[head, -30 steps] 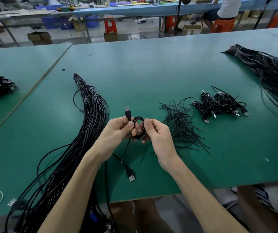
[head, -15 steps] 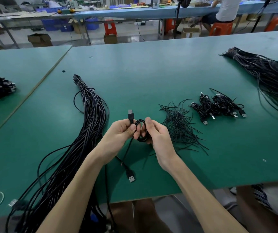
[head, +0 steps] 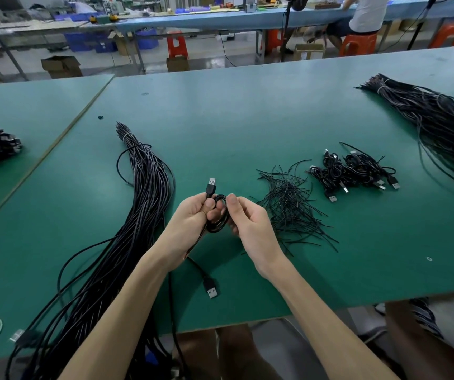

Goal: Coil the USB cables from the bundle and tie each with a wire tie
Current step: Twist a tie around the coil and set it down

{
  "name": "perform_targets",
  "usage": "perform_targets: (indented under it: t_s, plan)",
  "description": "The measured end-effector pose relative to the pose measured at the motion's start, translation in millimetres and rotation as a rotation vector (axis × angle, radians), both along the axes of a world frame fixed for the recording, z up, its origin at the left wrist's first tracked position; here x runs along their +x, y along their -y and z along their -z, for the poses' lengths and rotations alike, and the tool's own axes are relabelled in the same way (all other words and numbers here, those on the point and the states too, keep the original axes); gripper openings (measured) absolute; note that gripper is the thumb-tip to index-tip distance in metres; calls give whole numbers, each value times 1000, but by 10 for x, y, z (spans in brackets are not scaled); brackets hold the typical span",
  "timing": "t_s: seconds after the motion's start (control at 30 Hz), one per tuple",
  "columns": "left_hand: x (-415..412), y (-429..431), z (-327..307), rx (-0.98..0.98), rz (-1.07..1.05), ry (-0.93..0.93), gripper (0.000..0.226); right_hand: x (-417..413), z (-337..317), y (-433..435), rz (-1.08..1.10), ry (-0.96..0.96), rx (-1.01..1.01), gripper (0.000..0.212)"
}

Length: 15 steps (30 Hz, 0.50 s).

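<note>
Black USB coil [head: 218,218] pinched between L hand [head: 190,219] & R hand [head: 251,224]; wire-tie pile [head: 289,207] lies just right of them, nearer R hand

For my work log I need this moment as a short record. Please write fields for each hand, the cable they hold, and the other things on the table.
left hand: grips the coil; one plug sticks up above it
right hand: pinches the coil's right side
coil: small, no tie visible; tail runs down to a second plug on the table
bundle: left of the hands
wire ties: loose pile right of the hands
finished coils: beyond the wire ties
</note>
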<state>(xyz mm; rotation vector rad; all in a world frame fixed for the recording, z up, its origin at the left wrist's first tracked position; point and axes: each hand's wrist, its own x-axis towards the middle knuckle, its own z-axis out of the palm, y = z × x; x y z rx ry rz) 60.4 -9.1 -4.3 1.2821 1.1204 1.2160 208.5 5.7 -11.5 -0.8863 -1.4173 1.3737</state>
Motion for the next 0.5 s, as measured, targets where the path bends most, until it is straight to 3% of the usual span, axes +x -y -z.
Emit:
perform_targets:
  t_s: [0.2, 0.27, 0.5]
  plan:
    - [21, -5, 0, 61, -67, -134, 29, -13, -1, 19, 16, 38, 3, 47]
    - [13, -13, 0, 77, -98, -181, 34, 2, -8, 20, -13, 19, 16, 40]
    - [-29, -8, -18, -6, -44, -134, 31, 20, 41, -23, -8, -104, -80, 34]
